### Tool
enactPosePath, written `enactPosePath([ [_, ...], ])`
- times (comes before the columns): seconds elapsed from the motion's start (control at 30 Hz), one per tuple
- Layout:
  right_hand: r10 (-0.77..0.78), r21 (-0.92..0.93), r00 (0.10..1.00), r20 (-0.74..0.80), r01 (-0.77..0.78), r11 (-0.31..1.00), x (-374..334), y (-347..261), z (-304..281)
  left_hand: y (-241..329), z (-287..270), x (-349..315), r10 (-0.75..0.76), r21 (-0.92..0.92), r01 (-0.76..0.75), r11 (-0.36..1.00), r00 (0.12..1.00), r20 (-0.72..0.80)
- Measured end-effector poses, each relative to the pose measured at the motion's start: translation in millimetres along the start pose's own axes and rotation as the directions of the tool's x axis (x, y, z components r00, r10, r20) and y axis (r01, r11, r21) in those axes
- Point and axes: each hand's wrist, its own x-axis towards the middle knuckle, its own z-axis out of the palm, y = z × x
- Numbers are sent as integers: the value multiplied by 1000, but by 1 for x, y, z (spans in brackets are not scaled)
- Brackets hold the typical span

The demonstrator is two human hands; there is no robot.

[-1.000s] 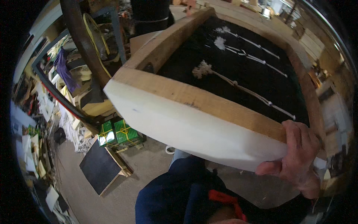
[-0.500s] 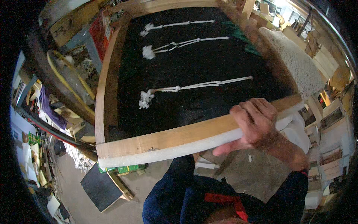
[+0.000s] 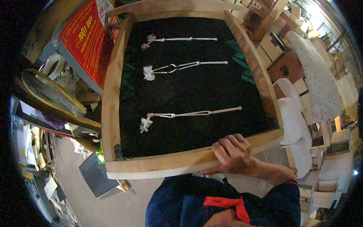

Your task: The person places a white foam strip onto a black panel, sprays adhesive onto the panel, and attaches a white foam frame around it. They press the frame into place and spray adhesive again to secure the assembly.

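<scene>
Wooden frame (image 3: 110,113) in front of the person's body (image 3: 177,200), black cloth (image 3: 189,89) spanning it. Right hand (image 3: 232,154) clamped over the near rail (image 3: 166,162), fingers on top, thumb against the outer side (left hand: cannot tell). Three knotted white cords (image 3: 192,113) across the cloth, left ends frayed.

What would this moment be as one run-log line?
right hand: grips wooden frame at near edge | left hand: not in view | white cords: three, across black backing

A red sign (image 3: 84,47) with large yellow heading letters and smaller yellow lines stands on a gray panel (image 3: 72,61). Tiny dark marks on the red collar strip (image 3: 223,202) are too small to read.
</scene>
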Motion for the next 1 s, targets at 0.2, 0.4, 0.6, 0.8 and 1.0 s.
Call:
enactPosePath([
  [0.2,-3,12,993,-118,5,1000,3,35,-14,25,-29,-94,132,-57,-128,990,989,71],
  [0.4,8,144,996,-85,5,990,-17,20,15,-15,-121,-270,34,-63,-48,997,977,-209],
  [0.6,96,184,995,29,-100,978,-39,12,35,-44,-174,-434,-56,-128,-51,990,703,-709],
  [0.8,23,314,985,-169,31,949,-27,21,15,-38,-155,-458,162,182,-52,982,728,-666],
  [1.0,279,450,918,-280,-132,883,-73,43,-27,9,-136,-453,443,679,2,734,756,-482],
])
